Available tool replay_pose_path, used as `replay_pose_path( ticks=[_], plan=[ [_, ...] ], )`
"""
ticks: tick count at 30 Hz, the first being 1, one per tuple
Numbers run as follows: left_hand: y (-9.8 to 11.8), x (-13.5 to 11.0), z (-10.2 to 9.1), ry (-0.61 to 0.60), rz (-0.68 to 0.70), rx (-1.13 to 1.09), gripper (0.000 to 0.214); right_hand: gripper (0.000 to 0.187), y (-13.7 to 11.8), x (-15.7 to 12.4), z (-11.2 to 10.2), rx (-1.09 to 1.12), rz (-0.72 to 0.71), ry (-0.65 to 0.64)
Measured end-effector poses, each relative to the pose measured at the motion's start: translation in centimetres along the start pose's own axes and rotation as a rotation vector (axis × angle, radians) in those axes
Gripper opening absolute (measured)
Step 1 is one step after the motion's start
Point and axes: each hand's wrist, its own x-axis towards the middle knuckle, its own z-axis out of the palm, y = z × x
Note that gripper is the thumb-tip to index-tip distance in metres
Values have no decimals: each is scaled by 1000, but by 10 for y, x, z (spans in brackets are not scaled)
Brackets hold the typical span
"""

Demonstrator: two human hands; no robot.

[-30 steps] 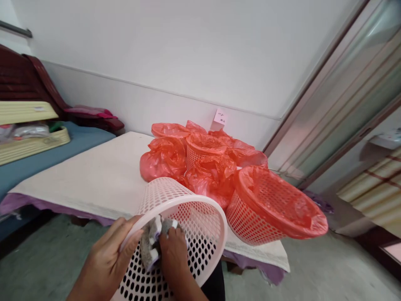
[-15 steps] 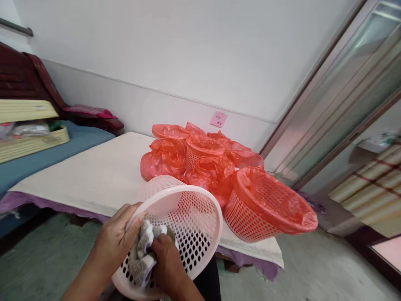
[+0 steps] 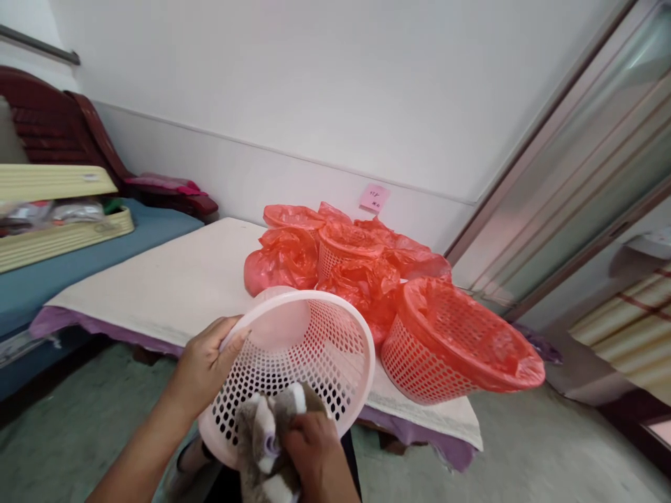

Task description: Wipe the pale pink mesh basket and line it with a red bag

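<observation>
A white perforated plastic basket (image 3: 293, 363) is tilted on its side with its mouth toward me, above my lap. My left hand (image 3: 210, 363) grips its rim on the left, thumb over the edge. In my right hand (image 3: 317, 447) is a bunched grey-and-white cloth (image 3: 262, 433), held at the lower front of the basket's mouth. Part of the cloth hangs below the rim, and the right fingertips are partly hidden in its folds. Just beyond stands a basket lined with a red plastic bag (image 3: 430, 356).
Several red bags and red-lined baskets (image 3: 346, 244) crowd the cream-covered low platform (image 3: 172, 272) by the wall. A pink note (image 3: 374, 198) is stuck above them. At left, a yellow open case (image 3: 63, 227) lies on a blue bed (image 3: 162, 216). A sliding door frame (image 3: 539, 147) rises at right.
My right hand has drawn the cloth down and outward, from inside the basket to its mouth. The left hand still holds the rim. The view has shifted slightly.
</observation>
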Motion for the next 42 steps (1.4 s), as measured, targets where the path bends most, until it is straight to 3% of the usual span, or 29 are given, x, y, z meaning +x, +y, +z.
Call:
replay_pose_path(
  ticks=[5, 9, 12, 15, 19, 23, 27, 29, 31, 35, 39, 42],
  plan=[
    [1, 19, -3, -39, -9, -16, 40, 20, -15, 0, 21, -139, -87, 27],
    [-4, 20, 3, -23, 43, 13, 38, 27, -12, 11, 30, -67, -123, 39],
    [-12, 11, 5, -7, 59, 36, 36, 25, -10, 18, 33, -25, -96, 81],
    [-17, 6, 0, 37, 27, 16, 32, 37, -15, 20, 31, -13, -101, 38],
    [-16, 16, -5, 9, 24, -3, 30, 43, -25, 23, 32, -38, -158, -8],
    [-8, 26, 1, 17, 54, 17, 35, 34, -24, 27, 37, -94, -89, -3],
    [-3, 7, 9, 193, 40, 84, 32, 30, -31, 36, 35, -41, -111, 54],
    [-3, -14, 15, 317, -44, 84, 34, 43, -41, 46, 25, 60, -95, 100],
    [-4, -37, 22, 336, -187, 3, 38, 59, -51, 59, 8, 189, -51, 119],
    [-12, -62, 29, 249, -452, -246, 46, 63, -62, 80, -17, 459, 6, 7],
    [-16, -58, 20, 195, -273, -142, 32, 52, -53, 79, -10, 536, 12, -177],
    [-13, -52, 15, 235, -201, -13, 28, 29, -36, 78, 9, 334, 6, -293]
  ],
)
